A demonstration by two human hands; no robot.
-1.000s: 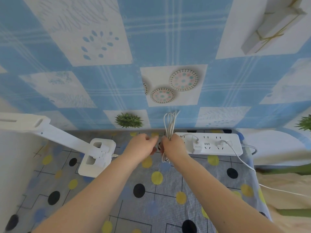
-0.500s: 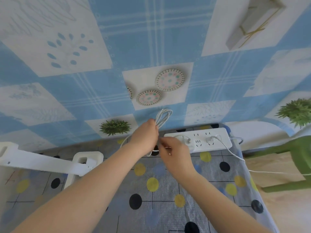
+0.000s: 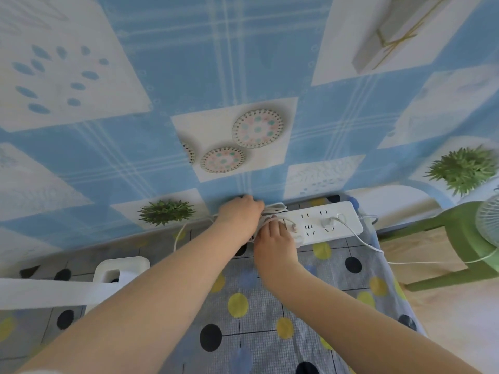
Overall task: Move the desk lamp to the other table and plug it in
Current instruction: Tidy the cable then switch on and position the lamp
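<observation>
Lamp moved, plug not yet in
My left hand (image 3: pixel 239 215) grips the cord (image 3: pixel 274 209); right hand (image 3: pixel 274 236) fingers curl at the strip (image 3: pixel 340 225), just beyond them; I cannot tell their hold

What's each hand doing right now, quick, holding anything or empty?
Left hand: closed around the bundled white lamp cord.
Right hand: at the power strip, fingers curled; what it holds cannot be told.

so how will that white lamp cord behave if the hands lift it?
Probably floppy: the lamp cord lies in loose loops under the left hand. Likely light, being thin. It may snag, since it sits against the power strip beside the right hand.
</observation>
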